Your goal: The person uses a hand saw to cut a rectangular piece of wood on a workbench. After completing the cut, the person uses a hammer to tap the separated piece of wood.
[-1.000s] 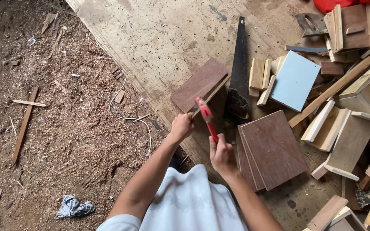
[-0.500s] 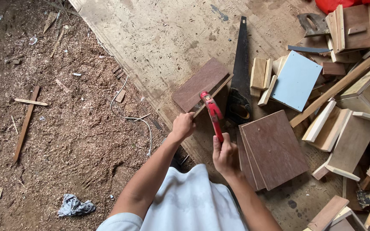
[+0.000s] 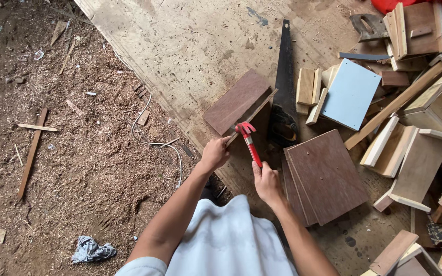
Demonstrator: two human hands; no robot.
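My right hand (image 3: 266,180) grips the handle of a red hammer (image 3: 247,138), whose head rests at the near edge of a brown wooden board (image 3: 237,100). That board leans on the edge of a thin upright panel (image 3: 260,105). My left hand (image 3: 215,152) pinches at the board's near corner, right beside the hammer head; whether it holds a nail is too small to tell. A stack of brown boards (image 3: 326,174) lies just right of my right hand.
A black hand saw (image 3: 284,87) lies behind the board on the plywood sheet (image 3: 190,41). A light blue panel (image 3: 351,93) and several wood offcuts (image 3: 415,143) pile up at the right. Sawdust-covered ground (image 3: 78,153) with a white cord (image 3: 152,133) spreads left.
The hammer head has swung forward and down to the board's edge. Both hands stay in nearly the same place.
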